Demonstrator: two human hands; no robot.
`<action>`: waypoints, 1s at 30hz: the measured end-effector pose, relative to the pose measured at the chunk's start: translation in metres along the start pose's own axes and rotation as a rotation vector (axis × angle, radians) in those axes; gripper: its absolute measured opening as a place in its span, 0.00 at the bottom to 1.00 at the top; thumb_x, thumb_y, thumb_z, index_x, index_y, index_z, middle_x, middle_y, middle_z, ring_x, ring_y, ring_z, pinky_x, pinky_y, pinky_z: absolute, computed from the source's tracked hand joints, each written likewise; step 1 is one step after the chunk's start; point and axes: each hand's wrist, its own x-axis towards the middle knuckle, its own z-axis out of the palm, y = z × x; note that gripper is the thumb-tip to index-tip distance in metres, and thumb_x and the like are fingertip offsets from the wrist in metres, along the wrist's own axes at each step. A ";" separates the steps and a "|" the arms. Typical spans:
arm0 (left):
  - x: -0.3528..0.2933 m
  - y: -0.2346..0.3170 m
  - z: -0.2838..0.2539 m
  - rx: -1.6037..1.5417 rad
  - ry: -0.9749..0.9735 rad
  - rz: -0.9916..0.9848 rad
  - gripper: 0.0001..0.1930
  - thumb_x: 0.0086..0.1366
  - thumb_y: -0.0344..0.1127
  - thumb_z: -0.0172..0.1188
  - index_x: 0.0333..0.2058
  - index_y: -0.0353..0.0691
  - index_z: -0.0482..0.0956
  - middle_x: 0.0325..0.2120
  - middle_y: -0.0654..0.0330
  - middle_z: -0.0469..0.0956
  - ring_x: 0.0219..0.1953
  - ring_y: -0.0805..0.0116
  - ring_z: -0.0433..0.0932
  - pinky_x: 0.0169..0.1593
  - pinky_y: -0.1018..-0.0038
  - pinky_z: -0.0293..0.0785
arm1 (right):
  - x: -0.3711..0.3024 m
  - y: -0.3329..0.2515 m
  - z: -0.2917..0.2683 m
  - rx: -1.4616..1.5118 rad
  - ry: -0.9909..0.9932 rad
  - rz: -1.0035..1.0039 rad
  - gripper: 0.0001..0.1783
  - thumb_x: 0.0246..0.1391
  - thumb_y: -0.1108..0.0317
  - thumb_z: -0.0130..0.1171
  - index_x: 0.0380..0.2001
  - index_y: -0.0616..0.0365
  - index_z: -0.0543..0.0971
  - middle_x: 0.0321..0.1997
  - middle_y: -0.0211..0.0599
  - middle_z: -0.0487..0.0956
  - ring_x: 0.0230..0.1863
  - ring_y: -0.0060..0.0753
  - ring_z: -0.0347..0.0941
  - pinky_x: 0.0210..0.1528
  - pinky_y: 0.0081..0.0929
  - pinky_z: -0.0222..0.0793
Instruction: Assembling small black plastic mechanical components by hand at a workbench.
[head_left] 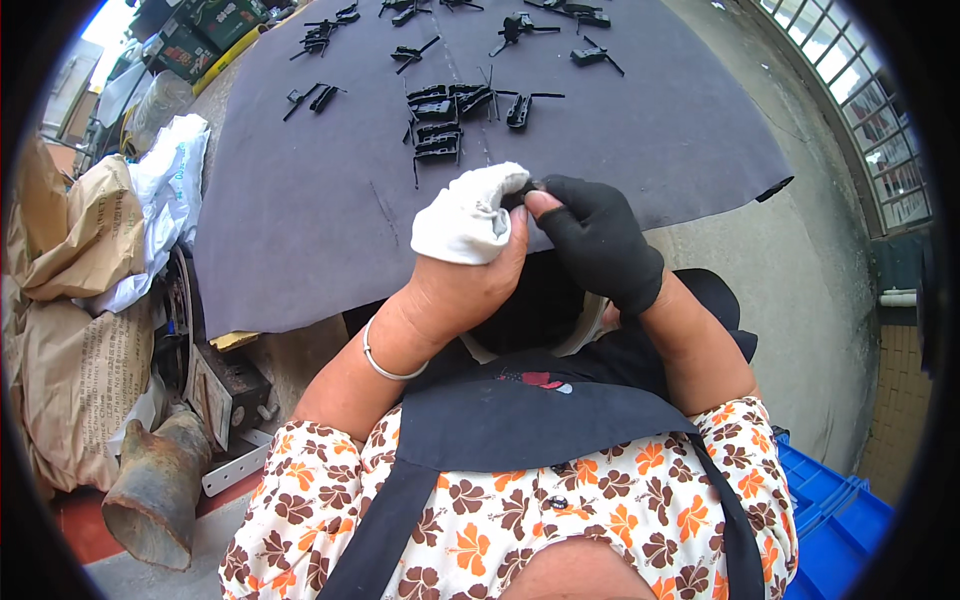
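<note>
My left hand, in a white glove with the thumb bare, is closed near the table's front edge. Against it, my right hand wears a black glove with bare fingertips and is pinched shut. Between the fingertips of both hands is a small black part, mostly hidden, so its exact kind cannot be made out. Just beyond my hands, a stacked group of black plastic clip-like parts with thin arms lies on the table. A single similar part rests to its right.
More black parts are scattered over the far side of the grey-covered table. At left stand brown paper sacks, a white plastic bag and a rusty metal pipe. A blue crate sits at lower right.
</note>
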 end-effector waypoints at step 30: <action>-0.003 0.008 0.001 -0.332 -0.201 -0.306 0.09 0.57 0.24 0.48 0.38 0.30 0.70 0.28 0.54 0.72 0.26 0.65 0.71 0.33 0.74 0.69 | 0.001 0.000 -0.008 -0.019 -0.108 -0.010 0.11 0.56 0.67 0.53 0.32 0.65 0.77 0.24 0.35 0.76 0.26 0.19 0.67 0.31 0.24 0.65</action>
